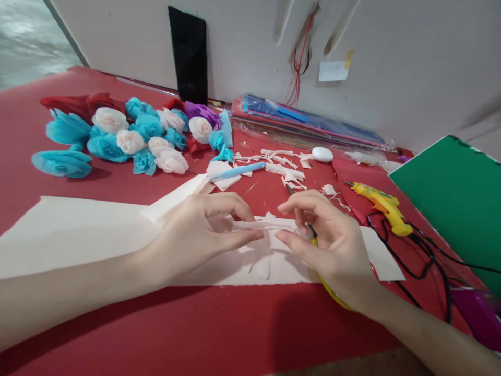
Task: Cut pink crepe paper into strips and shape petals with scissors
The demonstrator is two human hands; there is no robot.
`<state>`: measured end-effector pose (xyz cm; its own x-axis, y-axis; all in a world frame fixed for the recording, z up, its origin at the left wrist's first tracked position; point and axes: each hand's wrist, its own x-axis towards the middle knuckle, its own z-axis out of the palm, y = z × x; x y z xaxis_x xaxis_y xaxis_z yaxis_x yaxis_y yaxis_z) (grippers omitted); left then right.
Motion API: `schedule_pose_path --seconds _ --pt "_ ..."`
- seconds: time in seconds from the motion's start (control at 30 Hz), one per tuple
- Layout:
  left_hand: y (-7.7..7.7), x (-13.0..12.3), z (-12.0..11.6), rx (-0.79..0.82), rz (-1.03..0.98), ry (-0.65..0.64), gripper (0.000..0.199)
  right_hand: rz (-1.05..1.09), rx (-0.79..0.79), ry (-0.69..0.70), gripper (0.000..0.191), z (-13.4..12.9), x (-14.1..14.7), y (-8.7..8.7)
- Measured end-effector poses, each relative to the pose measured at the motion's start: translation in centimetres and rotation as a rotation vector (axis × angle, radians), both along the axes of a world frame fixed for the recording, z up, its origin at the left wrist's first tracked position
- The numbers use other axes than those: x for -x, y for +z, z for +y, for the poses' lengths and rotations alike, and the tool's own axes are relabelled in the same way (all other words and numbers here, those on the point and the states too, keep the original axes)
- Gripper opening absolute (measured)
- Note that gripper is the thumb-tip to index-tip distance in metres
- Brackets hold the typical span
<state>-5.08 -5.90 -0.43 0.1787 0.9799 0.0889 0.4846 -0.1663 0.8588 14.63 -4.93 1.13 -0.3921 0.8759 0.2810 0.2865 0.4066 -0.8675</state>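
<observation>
Red surface (219, 324) shows as a wide band btwn the front of the sheet (78, 230) & the near edge, which cuts in at bottom R. At the back it ends at the wall (242, 47). L side has room past the sheet; R side is tight: glue gun (385, 206), its cord (430, 256) & green board (450, 203) sit close. Flowers (144, 125) fill back L; scraps (284, 169) & blue pen (242, 171) lie just beyond the hands.

L hand (195, 235) comes in low, wrist over the sheet, fingers narrow, pinching the pale strip (266, 226), which is btwn the hands, above the sheet. R hand (336, 240) faces it, fingers curled, thumb & index parted. Scissors (331, 291) run behind the R fingers; can't tell if gripped.
</observation>
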Motion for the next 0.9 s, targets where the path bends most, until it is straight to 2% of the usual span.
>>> schedule_pose_path --seconds 0.1,0.23,0.43,0.6,0.8,0.9 --pt "-0.2 0.0 0.1 -0.051 0.017 -0.04 0.019 0.009 -0.004 0.013 0.015 0.2 0.1 -0.1" --pt "0.0 -0.1 0.3 -0.023 -0.03 -0.083 0.02 0.012 0.016 -0.004 0.007 0.1 0.2 -0.2" --pt "0.4 0.0 0.3 0.048 -0.05 -0.171 0.034 0.029 0.23 -0.152 0.005 0.3 0.4 -0.2" --pt "0.3 -0.2 0.4 0.064 -0.075 -0.149 0.021 0.038 0.277 -0.165 0.004 0.9 0.3 -0.3" --pt "0.2 -0.2 0.6 0.049 -0.083 -0.12 0.017 0.102 0.457 -0.116 0.012 1.0 0.3 -0.5" --pt "0.2 0.0 0.8 0.072 -0.041 -0.073 0.019 0.05 0.398 -0.154 0.015 1.2 0.3 -0.5"
